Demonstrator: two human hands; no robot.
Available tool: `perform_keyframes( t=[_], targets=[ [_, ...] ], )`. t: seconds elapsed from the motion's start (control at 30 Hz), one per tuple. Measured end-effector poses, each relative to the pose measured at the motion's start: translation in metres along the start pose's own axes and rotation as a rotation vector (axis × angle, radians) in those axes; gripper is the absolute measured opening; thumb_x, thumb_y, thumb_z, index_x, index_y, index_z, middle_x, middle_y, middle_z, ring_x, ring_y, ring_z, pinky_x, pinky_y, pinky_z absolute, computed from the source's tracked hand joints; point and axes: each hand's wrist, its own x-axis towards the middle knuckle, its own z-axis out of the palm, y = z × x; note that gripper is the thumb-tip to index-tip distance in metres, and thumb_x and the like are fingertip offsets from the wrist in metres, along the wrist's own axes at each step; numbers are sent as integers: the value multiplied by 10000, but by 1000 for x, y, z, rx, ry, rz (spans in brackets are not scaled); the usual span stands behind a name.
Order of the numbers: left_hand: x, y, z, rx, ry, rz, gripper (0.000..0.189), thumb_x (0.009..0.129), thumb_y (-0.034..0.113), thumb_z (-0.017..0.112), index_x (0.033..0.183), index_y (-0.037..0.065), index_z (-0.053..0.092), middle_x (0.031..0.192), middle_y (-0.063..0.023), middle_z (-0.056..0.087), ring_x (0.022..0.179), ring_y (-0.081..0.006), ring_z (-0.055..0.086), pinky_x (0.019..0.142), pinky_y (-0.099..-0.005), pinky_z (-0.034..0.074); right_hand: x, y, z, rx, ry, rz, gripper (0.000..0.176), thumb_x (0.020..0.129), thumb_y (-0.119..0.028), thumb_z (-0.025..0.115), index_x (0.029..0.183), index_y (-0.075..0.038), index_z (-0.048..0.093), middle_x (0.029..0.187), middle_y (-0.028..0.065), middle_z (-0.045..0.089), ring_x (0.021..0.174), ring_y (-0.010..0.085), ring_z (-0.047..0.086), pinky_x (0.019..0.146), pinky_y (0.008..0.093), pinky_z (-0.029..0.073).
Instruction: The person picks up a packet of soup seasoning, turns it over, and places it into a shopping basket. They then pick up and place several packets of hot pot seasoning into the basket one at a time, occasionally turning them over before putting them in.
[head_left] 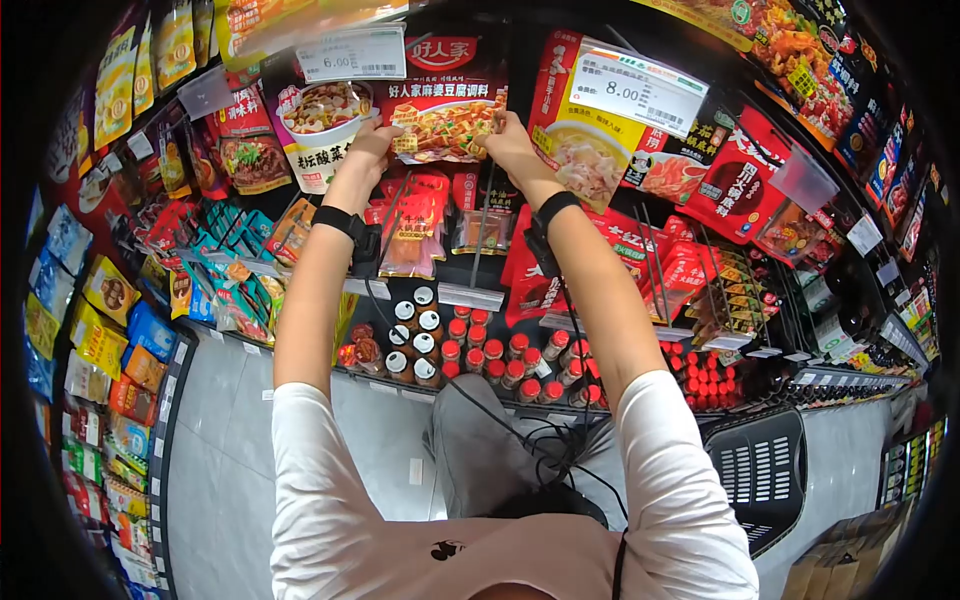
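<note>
Red and glossy, a seasoning packet [440, 112] is hanging upright on the shelf display, straight ahead of the person and between the two hands. The left hand [366, 152] is pinching the packet near its lower left edge, with the fingers curling in and a fingertip lying over the printed front. The right hand [514, 156] is gripping the opposite edge at about the same height, its thumb and fingers closing on the lower right side. Most of the packet is showing above and between the hands, its front facing the person; how far the fingers are reaching behind it, I cannot tell.

To the left, a white packet [322, 125] is hanging just beside it, and the left hand is covering part of its right edge. A white price tag [350, 52] is standing out above that packet. Beyond the right hand, a yellow-and-red packet [590, 135] is hanging under a larger price tag [637, 85]. Below the hands, a pink-red packet [415, 225] is hanging between the forearms, and lower down, red-capped bottles [515, 362] are standing in rows beside white-lidded bottles [415, 335]. Black straps [336, 218] are circling both wrists.
</note>
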Motion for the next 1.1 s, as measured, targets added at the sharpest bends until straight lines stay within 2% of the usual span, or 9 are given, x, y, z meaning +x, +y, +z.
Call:
perform_keyframes(
  t=[0.07, 0.2, 0.33, 0.37, 0.47, 0.5, 0.63, 0.73, 1.1],
  targets=[
    [40, -28, -11, 8, 3, 48, 720, 758, 154, 647, 1359, 14, 275, 1218, -160, 500, 1081, -223, 492, 895, -334, 376, 3, 4, -1, -45, 18, -10, 595, 673, -94, 700, 1186, 58, 440, 1064, 186, 597, 973, 249, 599, 838, 314, 462],
    [14, -17, -1, 103, -35, 22, 839, 735, 268, 707, 1350, -65, 244, 1312, -188, 423, 1238, -234, 365, 1031, -340, 239, -11, -14, -8, 114, -190, 87, 459, 748, -95, 703, 1126, 64, 497, 1024, 124, 619, 890, 176, 608, 781, 285, 478],
    [-26, 5, 12, 261, 37, 28, 891, 713, 397, 732, 1301, -114, 300, 1258, -225, 463, 1155, -253, 465, 949, -342, 369, -35, -29, -15, 398, -314, 63, 364, 782, -74, 670, 1093, 42, 520, 1007, 108, 622, 867, 153, 616, 757, 277, 503],
    [-18, -6, 7, 394, 147, 144, 686, 764, 357, 710, 1190, -90, 411, 1208, -193, 510, 1104, -226, 513, 894, -330, 411, -34, -24, -16, 481, -372, 22, 355, 791, -66, 660, 1098, 36, 514, 1014, 107, 618, 868, 148, 616, 756, 275, 508],
    [-51, 10, 1, 181, -210, 173, 517, 795, 220, 699, 1153, -67, 460, 1126, -159, 571, 989, -187, 581, 809, -285, 468, -55, -47, -28, 664, -469, 81, 345, 807, -51, 637, 1112, 16, 489, 1020, 99, 605, 862, 142, 621, 742, 281, 526],
    [-54, 11, 0, 104, -195, 146, 491, 759, 153, 729, 1129, -52, 481, 1092, -156, 593, 942, -167, 604, 761, -277, 499, -59, -54, -31, 676, -505, 99, 353, 813, -41, 627, 1122, 9, 464, 1022, 94, 597, 859, 147, 625, 743, 286, 536],
    [-65, 8, 1, 46, -125, 239, 441, 779, 87, 698, 1136, -42, 473, 1079, -129, 596, 940, -172, 598, 807, -298, 490, -62, -61, -28, 659, -497, 98, 363, 809, -20, 627, 1130, 11, 460, 1047, 117, 597, 893, 164, 625, 757, 286, 545],
    [-69, 11, 2, 68, -187, 315, 446, 774, 71, 697, 1143, -34, 468, 1080, -129, 596, 945, -178, 597, 812, -305, 489, -65, -64, -27, 619, -436, 100, 376, 802, -12, 632, 1134, 15, 457, 1053, 123, 596, 905, 170, 623, 759, 291, 545],
    [-95, 23, 1, 45, -161, 338, 385, 754, 24, 695, 1087, -19, 507, 1012, -113, 629, 877, -166, 622, 766, -300, 508, -88, -82, -30, 586, -364, 44, 387, 757, -6, 668, 1099, 43, 492, 1016, 120, 614, 849, 170, 631, 713, 275, 529]
  ],
)
